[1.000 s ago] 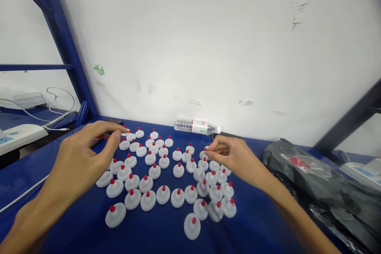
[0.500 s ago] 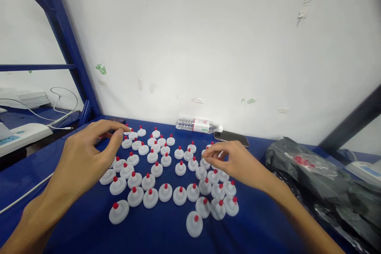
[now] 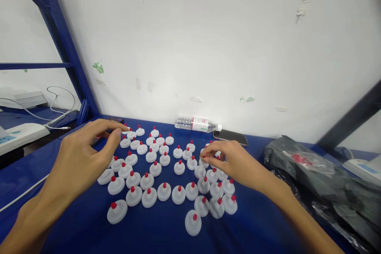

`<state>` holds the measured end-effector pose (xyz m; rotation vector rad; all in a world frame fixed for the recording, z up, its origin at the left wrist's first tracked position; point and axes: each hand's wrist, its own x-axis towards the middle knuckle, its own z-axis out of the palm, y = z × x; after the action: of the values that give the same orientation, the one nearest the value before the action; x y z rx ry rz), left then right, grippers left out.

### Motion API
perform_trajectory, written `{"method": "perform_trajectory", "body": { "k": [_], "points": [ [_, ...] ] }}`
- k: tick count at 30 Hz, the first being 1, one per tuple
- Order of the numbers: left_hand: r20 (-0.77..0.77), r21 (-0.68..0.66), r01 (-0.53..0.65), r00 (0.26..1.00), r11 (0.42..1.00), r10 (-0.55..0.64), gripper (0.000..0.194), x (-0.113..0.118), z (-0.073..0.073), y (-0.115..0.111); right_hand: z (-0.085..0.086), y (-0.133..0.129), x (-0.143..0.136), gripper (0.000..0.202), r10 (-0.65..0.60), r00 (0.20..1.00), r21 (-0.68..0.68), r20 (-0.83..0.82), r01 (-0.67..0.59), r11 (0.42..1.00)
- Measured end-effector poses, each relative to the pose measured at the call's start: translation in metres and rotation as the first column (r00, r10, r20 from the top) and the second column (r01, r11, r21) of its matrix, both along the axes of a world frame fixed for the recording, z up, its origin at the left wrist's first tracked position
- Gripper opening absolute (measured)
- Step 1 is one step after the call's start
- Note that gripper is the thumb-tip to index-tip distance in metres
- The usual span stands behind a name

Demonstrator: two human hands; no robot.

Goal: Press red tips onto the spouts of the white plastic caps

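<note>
Several round white caps with red tips, such as a near one (image 3: 193,224), stand spread over the blue table (image 3: 166,232). My left hand (image 3: 87,151) hovers over the left part of the group, thumb and forefinger close together beside the far-left caps; whether anything is between them is hidden. On the right, my right hand (image 3: 228,158) has its fingertips at a white cap (image 3: 203,162) among the others. Its thumb and forefinger are curled towards each other, and I cannot make out a thing held there.
A clear bottle (image 3: 198,124) lies by the wall with a dark phone (image 3: 230,137) beside it. Grey plastic bags (image 3: 324,178) with red pieces are at the right. A white power strip (image 3: 24,137) and cables lie at the left, near a blue frame (image 3: 67,43).
The whole view has shifted slightly, with the objects appearing a little further left. Both hands keep nearly the same pose and place over the caps.
</note>
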<state>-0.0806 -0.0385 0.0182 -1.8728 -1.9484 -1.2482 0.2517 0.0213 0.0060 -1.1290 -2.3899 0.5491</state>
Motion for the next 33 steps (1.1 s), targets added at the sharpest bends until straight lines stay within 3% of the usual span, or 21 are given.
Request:
{"method": "perform_trajectory", "body": {
  "k": [6, 11, 17, 26, 33],
  "points": [
    [0.007, 0.013, 0.004, 1.0, 1.0, -0.005, 0.027, -0.002, -0.002, 0.001, 0.003, 0.001, 0.002, 0.017, -0.002, 1.0, 0.016, 0.018, 0.002, 1.0],
    [-0.004, 0.081, 0.015, 1.0, 0.997, -0.014, 0.026, -0.004, -0.005, 0.004, 0.003, 0.002, 0.003, 0.023, 0.102, 0.993, 0.017, 0.062, -0.103, 0.994],
    [0.007, 0.07, 0.018, 1.0, 0.997, -0.018, 0.026, -0.004, -0.005, 0.004, -0.006, 0.002, -0.001, 0.016, 0.015, 0.987, 0.02, 0.157, -0.019, 1.0],
    [0.001, 0.071, 0.01, 1.0, 0.997, -0.01, 0.026, -0.003, -0.006, 0.006, -0.014, 0.004, -0.006, 0.016, 0.097, 0.977, 0.09, 0.189, -0.116, 0.989],
    [0.013, 0.065, 0.009, 1.0, 0.998, -0.01, 0.026, -0.003, -0.005, 0.005, -0.012, 0.001, -0.007, 0.018, 0.032, 0.985, 0.102, 0.171, -0.051, 0.993]
  ]
}}
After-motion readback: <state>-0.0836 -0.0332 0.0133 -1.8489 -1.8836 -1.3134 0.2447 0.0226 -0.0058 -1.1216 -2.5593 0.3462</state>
